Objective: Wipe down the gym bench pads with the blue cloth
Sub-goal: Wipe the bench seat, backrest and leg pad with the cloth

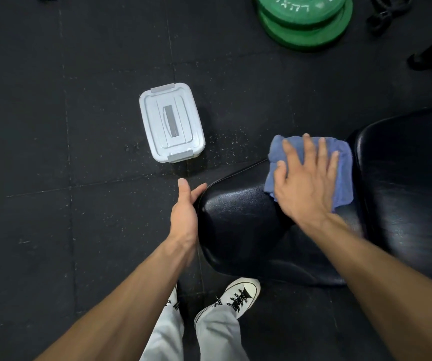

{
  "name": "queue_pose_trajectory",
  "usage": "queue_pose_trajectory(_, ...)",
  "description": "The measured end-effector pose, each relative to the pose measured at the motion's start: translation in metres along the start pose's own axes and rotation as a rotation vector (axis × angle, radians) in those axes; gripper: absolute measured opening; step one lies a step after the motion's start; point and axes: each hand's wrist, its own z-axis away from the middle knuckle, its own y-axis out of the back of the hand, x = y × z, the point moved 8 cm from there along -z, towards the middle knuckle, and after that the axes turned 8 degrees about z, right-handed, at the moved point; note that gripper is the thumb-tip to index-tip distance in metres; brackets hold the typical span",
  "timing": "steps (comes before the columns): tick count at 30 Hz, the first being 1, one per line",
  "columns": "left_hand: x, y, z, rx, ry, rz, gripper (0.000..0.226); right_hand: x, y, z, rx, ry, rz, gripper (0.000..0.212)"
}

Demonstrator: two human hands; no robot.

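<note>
A black padded seat pad of the gym bench fills the lower right, with the larger back pad beyond a narrow gap to its right. The blue cloth lies flat on the far end of the seat pad, by that gap. My right hand presses down on the cloth with the fingers spread. My left hand rests against the seat pad's left edge, thumb up and fingers curled round the corner.
A closed grey plastic box with clip latches stands on the black rubber floor, left of the bench. Two stacked green weight plates lie at the top right, with black collars beside them. My white shoes are below the pad.
</note>
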Motion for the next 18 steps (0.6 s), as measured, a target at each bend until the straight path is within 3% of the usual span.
queue_pose_trajectory(12, 0.007, 0.009, 0.000, -0.013, 0.027, 0.079, 0.081, -0.123, -0.002, 0.083, -0.001, 0.315, -0.057, 0.057)
queue_pose_trajectory(15, 0.004, 0.013, 0.001, 0.012, 0.077, 0.119, 0.080, -0.135, -0.015, 0.113, 0.019, 0.394, 0.000, 0.060)
queue_pose_trajectory(18, 0.003, 0.011, 0.000, 0.024, 0.088, 0.133, 0.064, -0.122, -0.029, 0.147, 0.048, 0.387, 0.030, 0.065)
